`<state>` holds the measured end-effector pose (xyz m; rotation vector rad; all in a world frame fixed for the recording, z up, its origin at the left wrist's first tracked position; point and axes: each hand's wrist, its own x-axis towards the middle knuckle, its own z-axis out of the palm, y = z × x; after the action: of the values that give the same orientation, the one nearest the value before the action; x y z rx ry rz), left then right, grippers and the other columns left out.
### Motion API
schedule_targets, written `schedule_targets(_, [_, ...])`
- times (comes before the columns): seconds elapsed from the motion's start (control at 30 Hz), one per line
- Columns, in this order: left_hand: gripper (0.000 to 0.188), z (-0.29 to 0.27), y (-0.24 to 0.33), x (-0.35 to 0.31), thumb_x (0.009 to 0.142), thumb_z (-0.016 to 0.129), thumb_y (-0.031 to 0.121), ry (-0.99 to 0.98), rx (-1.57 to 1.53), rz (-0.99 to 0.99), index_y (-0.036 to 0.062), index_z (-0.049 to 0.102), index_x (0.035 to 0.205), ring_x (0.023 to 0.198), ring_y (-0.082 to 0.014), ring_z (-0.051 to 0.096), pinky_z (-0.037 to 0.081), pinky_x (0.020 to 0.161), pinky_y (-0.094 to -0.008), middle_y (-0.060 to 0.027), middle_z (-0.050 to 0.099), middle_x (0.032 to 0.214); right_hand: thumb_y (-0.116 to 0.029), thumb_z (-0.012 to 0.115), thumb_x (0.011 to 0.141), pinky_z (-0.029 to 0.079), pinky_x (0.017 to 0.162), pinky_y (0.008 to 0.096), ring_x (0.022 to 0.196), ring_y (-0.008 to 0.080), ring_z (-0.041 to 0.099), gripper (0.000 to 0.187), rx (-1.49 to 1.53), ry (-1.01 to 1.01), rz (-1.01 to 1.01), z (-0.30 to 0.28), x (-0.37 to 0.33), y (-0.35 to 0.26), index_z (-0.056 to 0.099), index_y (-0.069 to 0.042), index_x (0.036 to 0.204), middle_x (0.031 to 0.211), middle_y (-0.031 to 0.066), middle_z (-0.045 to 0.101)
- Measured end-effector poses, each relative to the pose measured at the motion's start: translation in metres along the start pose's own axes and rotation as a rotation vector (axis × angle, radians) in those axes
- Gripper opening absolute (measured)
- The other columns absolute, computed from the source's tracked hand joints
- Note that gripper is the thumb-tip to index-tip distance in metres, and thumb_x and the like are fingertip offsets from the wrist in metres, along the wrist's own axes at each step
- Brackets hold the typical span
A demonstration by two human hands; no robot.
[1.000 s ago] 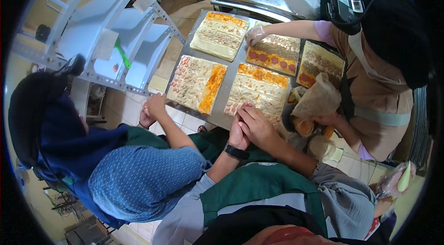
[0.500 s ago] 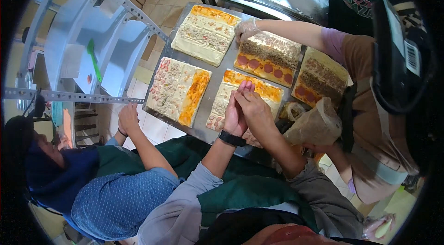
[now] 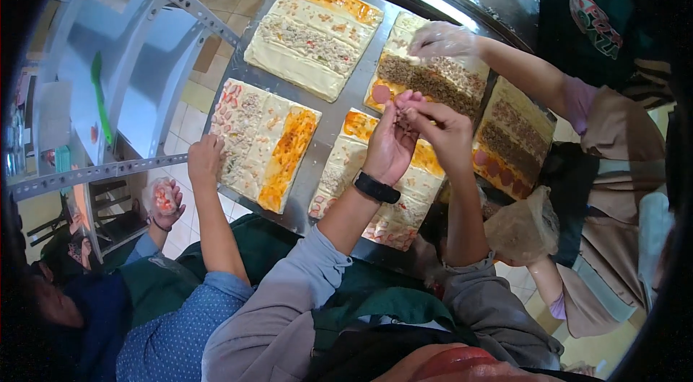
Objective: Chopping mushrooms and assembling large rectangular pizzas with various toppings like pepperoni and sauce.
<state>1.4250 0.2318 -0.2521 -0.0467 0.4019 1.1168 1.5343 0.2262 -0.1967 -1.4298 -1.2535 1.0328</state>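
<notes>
My left hand point(image 3: 390, 144), with a black band at its wrist, is cupped palm up above the near middle dough slab point(image 3: 339, 158). Small pinkish-brown crumbled meat bits point(image 3: 406, 122) lie in its palm and fingers. The fingers of my right hand point(image 3: 446, 133) are closed in a pinch at those bits. Just beyond my fingertips, a round pepperoni slice point(image 3: 381, 94) shows on the far middle slab point(image 3: 462, 82); my hands hide part of that slab's near edge. The near middle slab carries orange sauce, pale crumbs and pink pieces.
The slabs lie on a metal tray point(image 3: 328, 119). At left, a co-worker's hand point(image 3: 206, 155) touches a slab; the other holds a clear bag of red pieces point(image 3: 164, 198). At right, a gloved hand point(image 3: 444, 41) reaches over the far middle slab, near a plastic bag point(image 3: 523, 227). A metal rack point(image 3: 130, 165) stands left.
My hands were pressed together; now they are slightly apart, showing meat bits. The left co-worker's hand has reached the slab, and a bag of red pieces has appeared. The gloved hand has moved right.
</notes>
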Motion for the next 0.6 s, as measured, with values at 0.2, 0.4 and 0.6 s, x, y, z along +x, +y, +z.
schedule_targets(0.2, [0.035, -0.023, -0.015, 0.038, 0.105, 0.041, 0.028, -0.067, -0.173, -0.062, 0.0047, 0.053, 0.128, 0.108, -0.0175, 0.062, 0.05, 0.098, -0.0321, -0.0105, 0.06, 0.126, -0.007, 0.069, 0.088, 0.053, 0.084, 0.0256, 0.093, 0.0135, 0.066, 0.027, 0.433, 0.038, 0.395, -0.024, 0.03, 0.03, 0.067, 0.004, 0.112, 0.103, 0.0089, 0.07])
schedule_targets(0.4, [0.033, -0.031, -0.012, 0.054, 0.105, 0.043, 0.025, -0.023, -0.273, -0.055, 0.0028, 0.053, 0.126, 0.124, -0.0223, 0.053, 0.04, 0.112, -0.0366, -0.0103, 0.059, 0.127, -0.008, 0.065, 0.091, 0.051, 0.09, 0.0264, 0.098, 0.015, 0.065, 0.031, 0.561, 0.137, 0.445, -0.03, 0.073, 0.062, 0.062, 0.005, 0.118, 0.109, 0.0103, 0.068])
schedule_targets(0.6, [0.035, -0.03, 0.005, 0.021, 0.105, 0.043, 0.029, 0.025, -0.265, -0.09, 0.003, 0.051, 0.127, 0.129, -0.0219, 0.049, 0.038, 0.113, -0.0358, -0.0103, 0.056, 0.13, -0.013, 0.069, 0.088, 0.054, 0.084, 0.0283, 0.095, 0.0154, 0.066, 0.035, 0.204, 0.126, 0.269, -0.02, 0.14, 0.091, 0.065, 0.004, 0.118, 0.105, 0.0118, 0.069])
